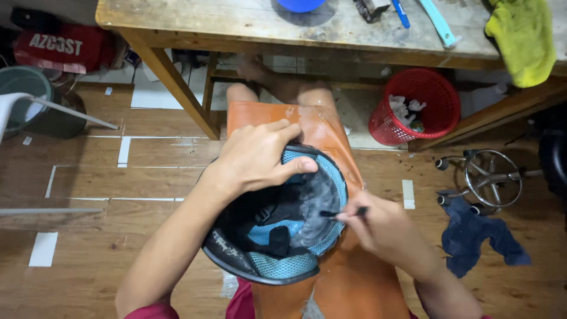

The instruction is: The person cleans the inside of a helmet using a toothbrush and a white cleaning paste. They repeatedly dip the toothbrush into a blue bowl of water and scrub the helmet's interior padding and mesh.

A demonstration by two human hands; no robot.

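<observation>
- The helmet (277,224) rests upside down on my lap, on the orange apron (322,133) over my knees, so its open side faces up and the blue mesh lining and black padding are within reach.
- My left hand (257,156) curls over the far rim, thumb hooked inside against the lining and fingers wrapped outside, half closed, to keep the shell from rolling.
- My right hand (384,227) is pinched almost shut around a thin dark tool (342,213), possibly a small brush, though it is too slim to tell; its tip touches a pale, greyish patch inside the lining.
- Ahead stands a worn wooden table (248,23) with a yellow-green cloth (522,38) hanging over its edge.
- Under it sits a red mesh basket (440,100) holding crumpled white scraps.
- A dark blue rag (475,236) lies on the wood floor to my right.
</observation>
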